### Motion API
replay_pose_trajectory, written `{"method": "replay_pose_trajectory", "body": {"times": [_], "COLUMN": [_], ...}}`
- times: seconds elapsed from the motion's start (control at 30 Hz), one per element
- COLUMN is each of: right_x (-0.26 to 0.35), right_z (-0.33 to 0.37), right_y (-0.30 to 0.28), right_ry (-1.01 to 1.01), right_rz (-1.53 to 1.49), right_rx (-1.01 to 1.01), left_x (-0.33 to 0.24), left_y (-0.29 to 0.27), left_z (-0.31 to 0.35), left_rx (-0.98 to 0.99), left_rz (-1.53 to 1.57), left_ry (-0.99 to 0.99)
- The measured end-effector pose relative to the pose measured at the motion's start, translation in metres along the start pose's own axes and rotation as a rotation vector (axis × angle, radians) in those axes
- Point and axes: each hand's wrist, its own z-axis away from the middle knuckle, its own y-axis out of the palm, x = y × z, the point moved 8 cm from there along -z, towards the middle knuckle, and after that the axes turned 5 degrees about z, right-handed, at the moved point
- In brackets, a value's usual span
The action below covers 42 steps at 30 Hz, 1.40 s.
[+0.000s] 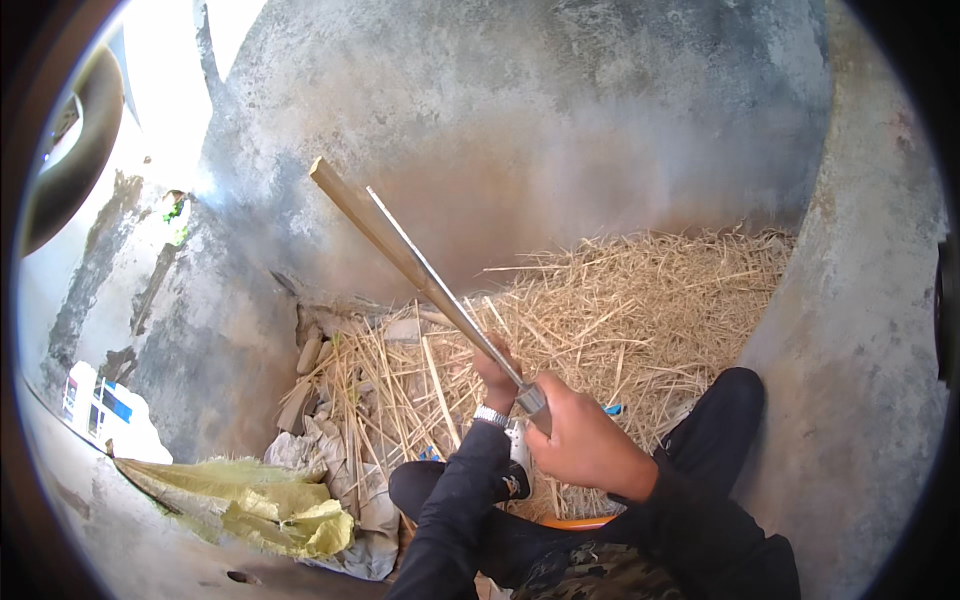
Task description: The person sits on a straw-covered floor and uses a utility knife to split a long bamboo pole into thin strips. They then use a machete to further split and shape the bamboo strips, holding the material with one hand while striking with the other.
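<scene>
A long, pale strip of wood, perhaps split bamboo (392, 248), slants up and to the left from my left hand (497, 370), whose fingers are closed around its lower end. My right hand (590, 440) grips the grey handle of a long, narrow-bladed knife (450, 297). Its blade lies alongside the strip, nearly parallel, and the tip stops short of the strip's far end. Whether blade and strip touch I cannot tell. On my left wrist is a metal-banded watch (490, 415). The fingers of my left hand are partly hidden behind the knife.
Wood shavings and straw-like slivers (650, 310) are heaped against the concrete wall (520, 130). Longer strips (435, 385) lie at their left. A yellow-green woven sack (240, 500) rests at lower left. My bent knees flank the work, and another wall (850, 330) rises close on the right.
</scene>
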Motion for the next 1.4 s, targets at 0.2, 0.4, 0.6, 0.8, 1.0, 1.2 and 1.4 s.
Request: {"method": "replay_pose_trajectory", "body": {"times": [0.2, 0.4, 0.6, 0.8, 1.0, 1.2, 1.4], "right_x": [0.011, 0.016, -0.038, -0.041, -0.034, -0.005, -0.008], "right_z": [0.001, 0.008, -0.006, -0.018, -0.017, -0.002, -0.018], "right_y": [0.001, -0.002, 0.019, 0.015, 0.033, 0.041, 0.047], "right_ry": [-0.083, -0.105, -0.059, -0.07, -0.033, -0.062, -0.143], "right_rz": [-0.096, -0.073, 0.044, 0.019, 0.004, -0.133, -0.148], "right_rx": [-0.071, -0.078, -0.129, -0.097, 0.002, -0.026, -0.078], "left_x": [0.048, 0.036, 0.018, -0.13, -0.28, -0.262, -0.27], "left_y": [-0.001, -0.013, -0.003, -0.048, -0.043, -0.018, -0.023], "left_z": [0.016, 0.016, -0.002, -0.075, -0.247, -0.274, -0.261], "left_rx": [-0.085, -0.015, 0.093, -0.108, 0.053, 0.09, -0.104], "left_rz": [0.175, 0.107, -0.033, -0.021, 0.043, 0.394, 0.3], "left_ry": [-0.408, -0.199, -0.163, 0.17, 0.203, -0.057, -0.039]}}
